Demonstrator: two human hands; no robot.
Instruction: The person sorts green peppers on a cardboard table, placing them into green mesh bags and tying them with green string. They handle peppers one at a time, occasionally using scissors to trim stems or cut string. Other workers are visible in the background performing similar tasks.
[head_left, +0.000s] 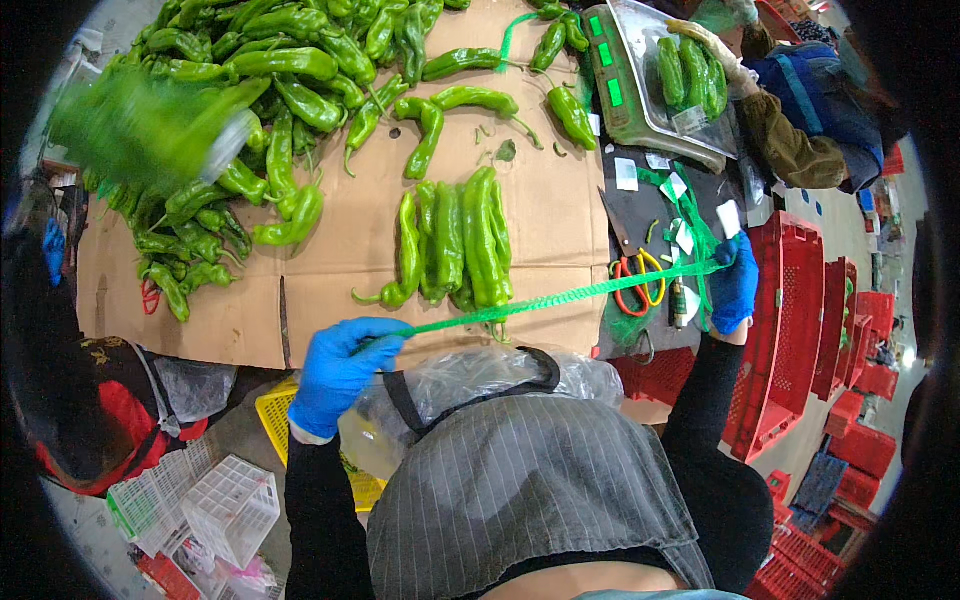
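A length of green plastic netting (547, 302) is stretched slantwise between my two blue-gloved hands. My left hand (349, 371), closed on its lower end, is over the near edge of the cardboard. At the right, my right hand (733, 281) grips the other end, beside loose netting and white tags. Just beyond the netting, a row of long green peppers (450, 244) lies side by side on the cardboard (337, 277). Red-handled and yellow-handled scissors (637, 281) lie on the dark surface near my right hand.
A large heap of green peppers (292, 67) covers the back left, with a blurred green bundle above it. Peppers rest on a weighing scale (652, 82) at the back right, where a co-worker's gloved hand (712, 49) reaches in. Red crates (780, 330) stand right of the table.
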